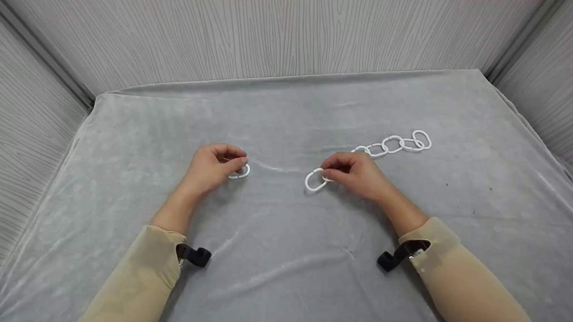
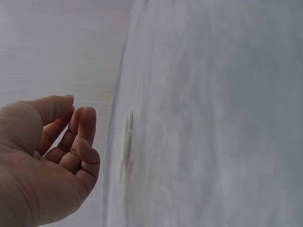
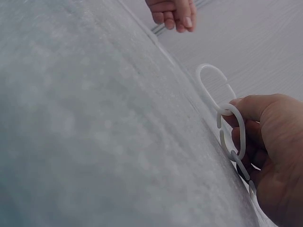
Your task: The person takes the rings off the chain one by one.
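My left hand hovers with loosely bent fingers over a white plastic link, which lies on the grey cloth and is partly hidden by the fingers. In the left wrist view nothing shows between the fingers, and the link appears edge-on beyond them. My right hand pinches a chain of white oval links near its left end. One end link sticks out to the left of the fingertips. The right wrist view shows a small gap in the end link, which hooks through the link at my fingers.
The chain's far part trails right and away on the cloth. Grey velvety cloth with creases covers the table. Pale wood-grain panels stand behind and at both sides. A black wrist mount sticks out from each sleeve.
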The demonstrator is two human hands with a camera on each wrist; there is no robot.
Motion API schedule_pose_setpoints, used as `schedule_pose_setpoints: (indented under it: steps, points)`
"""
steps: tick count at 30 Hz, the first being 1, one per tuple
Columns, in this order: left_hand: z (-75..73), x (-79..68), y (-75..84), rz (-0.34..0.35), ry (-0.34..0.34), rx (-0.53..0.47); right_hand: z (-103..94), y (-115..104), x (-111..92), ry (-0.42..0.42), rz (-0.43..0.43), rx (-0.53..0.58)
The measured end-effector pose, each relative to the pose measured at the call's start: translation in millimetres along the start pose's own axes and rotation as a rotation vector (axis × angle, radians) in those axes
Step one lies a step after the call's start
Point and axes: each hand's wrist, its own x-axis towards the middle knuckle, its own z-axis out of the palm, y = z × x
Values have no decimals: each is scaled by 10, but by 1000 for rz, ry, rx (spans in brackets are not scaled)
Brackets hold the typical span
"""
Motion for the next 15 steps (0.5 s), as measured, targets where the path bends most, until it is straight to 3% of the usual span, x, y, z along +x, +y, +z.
schedule_pose_setpoints:
  steps: [5, 15]
  points:
    - [261, 2, 147, 32, -38, -31, -5, 12, 6, 9, -15, -3]
    - [740, 76, 292, 115, -62, -154, -5, 8, 10, 51, -36, 12]
